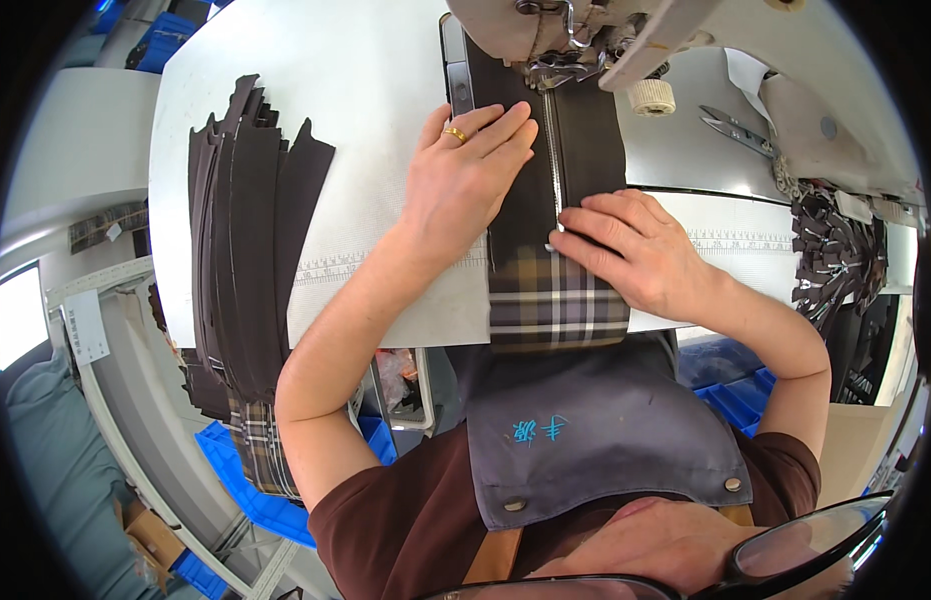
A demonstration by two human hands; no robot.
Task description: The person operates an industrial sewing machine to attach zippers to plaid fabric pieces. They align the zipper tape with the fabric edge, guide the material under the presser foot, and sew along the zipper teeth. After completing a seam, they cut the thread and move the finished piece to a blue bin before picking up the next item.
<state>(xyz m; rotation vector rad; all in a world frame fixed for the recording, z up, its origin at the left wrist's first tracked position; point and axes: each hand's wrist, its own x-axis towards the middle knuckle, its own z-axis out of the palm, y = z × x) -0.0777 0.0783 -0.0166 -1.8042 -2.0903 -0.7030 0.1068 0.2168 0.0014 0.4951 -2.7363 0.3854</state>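
Observation:
A dark brown fabric panel (pixel 520 190) with a plaid end (pixel 555 305) lies under the sewing machine head (pixel 560 65). Down its middle runs a zipper (pixel 556 165) with silvery teeth. My left hand (pixel 465 170), with a gold ring, rests flat on the panel left of the zipper, fingers stretched toward the machine. At the zipper's near end, my right hand (pixel 640 250) has its fingers curled together, fingertips at the zipper; its thumb is hidden. A phone-like dark object (pixel 457 75) lies beside the panel's left edge, just beyond my left hand.
A stack of dark fabric strips (pixel 240 220) hangs over the table's left edge. Thread snips (pixel 735 130) lie right of the machine, near a bunch of dark zippers (pixel 835 250). A printed ruler (pixel 740 240) crosses the table. Blue bins (pixel 250 490) stand below.

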